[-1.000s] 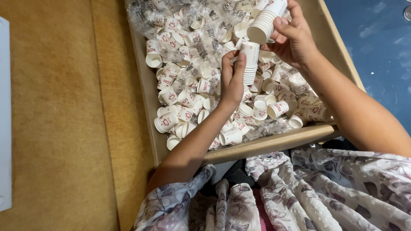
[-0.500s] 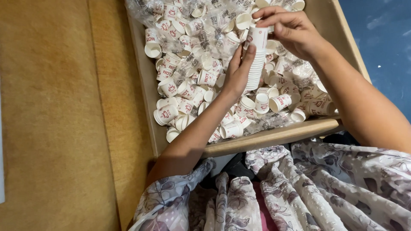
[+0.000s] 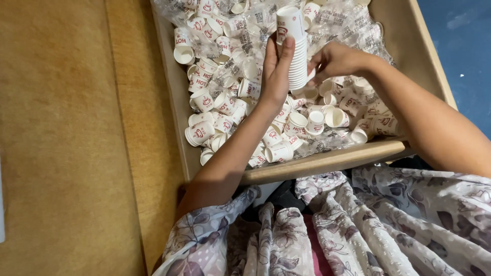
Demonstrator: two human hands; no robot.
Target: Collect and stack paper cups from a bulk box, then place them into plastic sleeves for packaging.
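A tall stack of small white paper cups point(image 3: 295, 48) with red print stands upright above a shallow wooden tray point(image 3: 327, 162), held between both hands. The left hand point(image 3: 276, 71) presses flat against the stack's left side, fingers point(image 3: 284, 51) pointing up along it and the thumb out of sight behind, so its grip is closed on the stack. The right hand point(image 3: 335, 60) comes in from the right and meets the stack near its lower end; its fingertips curl in at the base of the stack, and its grip looks narrow and closed on the same stack, though the exact contact is partly hidden by the cups.

The stack sits over the upper middle of the tray, well above the loose cups below. Those loose cups point(image 3: 220, 110) fill the tray in a jumble, lying on their sides, upright and upside down, all of the same white kind with red markings. Crumpled clear plastic wrapping point(image 3: 337, 23) with dark print lies among them, mostly toward the far end of the tray.

The tray rests on a tan bench point(image 3: 61, 128). To the right a blue surface point(image 3: 460, 41) shows past the tray's edge. At the bottom, the person's floral sleeves and clothing point(image 3: 388, 220) in grey, white and mauve fill the near edge
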